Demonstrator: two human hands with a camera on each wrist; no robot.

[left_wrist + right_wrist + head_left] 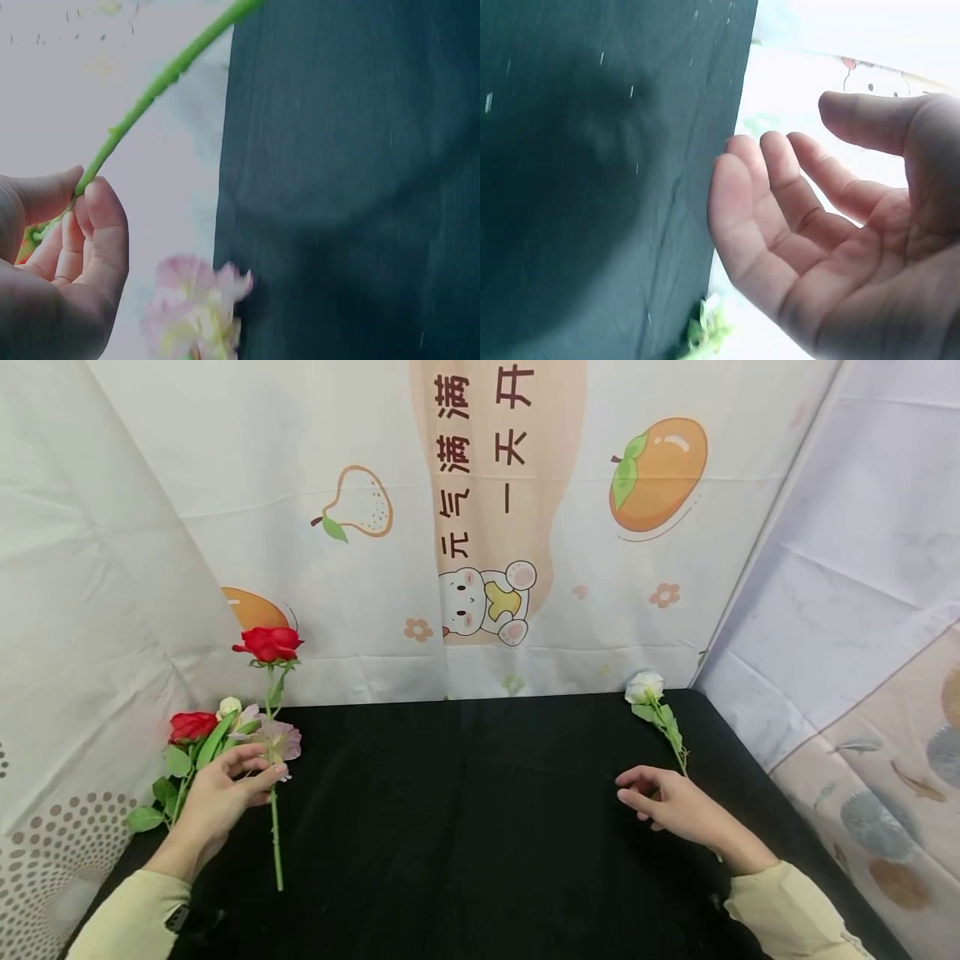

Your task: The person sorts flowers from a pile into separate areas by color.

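My left hand pinches the green stem of a red rose between thumb and fingers, the bloom up and the stem's cut end pointing down. In the left wrist view that stem runs up and right from the fingertips. Behind the hand lie a second red rose, a small white bloom and a pale pink flower. At the right, my right hand hovers over the table with loosely bent fingers and nothing in them. Just beyond it lies a white rose, its lower stem partly hidden by the hand.
A black cloth covers the table. White printed curtains stand along its back edge and both sides. Green leaves of the flowers at the left reach the table's left edge.
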